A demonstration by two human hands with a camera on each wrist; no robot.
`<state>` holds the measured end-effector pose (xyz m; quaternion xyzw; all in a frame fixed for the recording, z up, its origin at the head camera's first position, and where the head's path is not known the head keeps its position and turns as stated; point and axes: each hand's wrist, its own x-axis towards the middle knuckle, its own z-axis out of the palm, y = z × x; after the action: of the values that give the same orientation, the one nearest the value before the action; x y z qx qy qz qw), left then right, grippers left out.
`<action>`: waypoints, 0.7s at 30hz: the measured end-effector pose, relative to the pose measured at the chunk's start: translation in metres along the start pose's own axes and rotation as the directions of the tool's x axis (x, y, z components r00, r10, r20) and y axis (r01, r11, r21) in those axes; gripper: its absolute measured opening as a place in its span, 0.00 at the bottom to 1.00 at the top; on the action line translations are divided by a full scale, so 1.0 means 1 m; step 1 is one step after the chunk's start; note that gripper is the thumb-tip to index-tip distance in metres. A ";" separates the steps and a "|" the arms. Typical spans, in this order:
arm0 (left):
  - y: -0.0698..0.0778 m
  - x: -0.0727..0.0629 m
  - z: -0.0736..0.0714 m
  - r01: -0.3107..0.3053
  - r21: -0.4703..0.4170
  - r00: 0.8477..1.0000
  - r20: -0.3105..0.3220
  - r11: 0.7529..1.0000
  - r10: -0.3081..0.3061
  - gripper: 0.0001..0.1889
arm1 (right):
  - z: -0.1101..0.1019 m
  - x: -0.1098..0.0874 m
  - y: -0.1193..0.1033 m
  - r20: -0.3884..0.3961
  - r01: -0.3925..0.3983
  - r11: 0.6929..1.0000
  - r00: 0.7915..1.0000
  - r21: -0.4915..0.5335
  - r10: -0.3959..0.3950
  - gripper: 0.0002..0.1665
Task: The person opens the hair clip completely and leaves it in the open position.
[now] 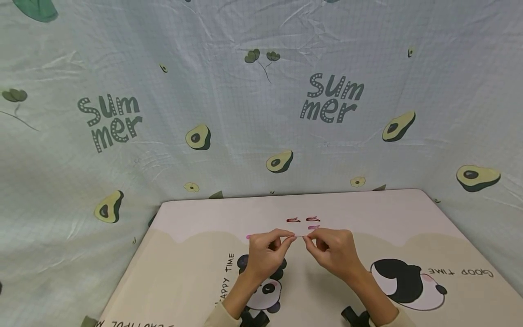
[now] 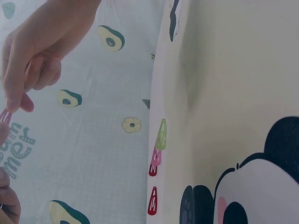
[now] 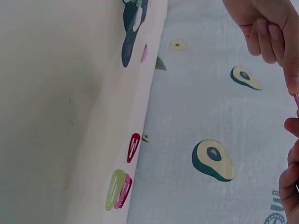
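A small pink snap hair clip (image 2: 5, 116) is pinched at its two ends between both hands, held above the table. My left hand (image 1: 264, 252) grips one end with thumb and index finger, the other fingers curled in. My right hand (image 1: 336, 250) pinches the opposite end the same way; fingers hide most of the clip. Beyond the hands lie two red hair clips (image 1: 293, 220), with a pink clip (image 1: 313, 227) by the right one. A green clip (image 2: 161, 134) beside it shows in both wrist views. Another pink clip (image 1: 248, 236) lies left of my left hand.
The table (image 1: 196, 263) wears a cream and pink cover printed with a panda (image 1: 265, 293) and a dog (image 1: 408, 284). A pale curtain (image 1: 237, 104) with avocado prints hangs directly behind its far edge and along the sides.
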<state>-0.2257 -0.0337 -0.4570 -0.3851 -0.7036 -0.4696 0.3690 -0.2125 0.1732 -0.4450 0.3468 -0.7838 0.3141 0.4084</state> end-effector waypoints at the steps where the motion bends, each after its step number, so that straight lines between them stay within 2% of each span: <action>1: 0.000 0.000 0.000 0.002 -0.001 1.000 0.001 1.000 -0.002 0.10 | 0.000 0.000 0.000 0.001 -0.001 1.000 1.000 -0.002 0.001 0.21; 5: 0.001 -0.001 0.000 0.005 -0.004 1.000 0.002 1.000 -0.005 0.10 | 0.001 -0.001 0.000 0.001 -0.006 1.000 1.000 0.003 0.006 0.20; 13: 0.000 -0.003 0.002 0.001 -0.009 1.000 0.004 1.000 -0.001 0.10 | 0.000 -0.003 0.000 0.027 -0.056 0.998 0.998 0.021 0.055 0.06; 21: 0.001 -0.003 0.001 0.002 -0.010 1.000 0.001 1.000 -0.002 0.10 | 0.001 -0.002 -0.001 0.026 -0.052 0.998 0.998 0.033 0.051 0.07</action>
<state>-0.2239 -0.0331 -0.4595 -0.3863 -0.7020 -0.4732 0.3661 -0.2115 0.1728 -0.4473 0.3373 -0.7920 0.3334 0.3844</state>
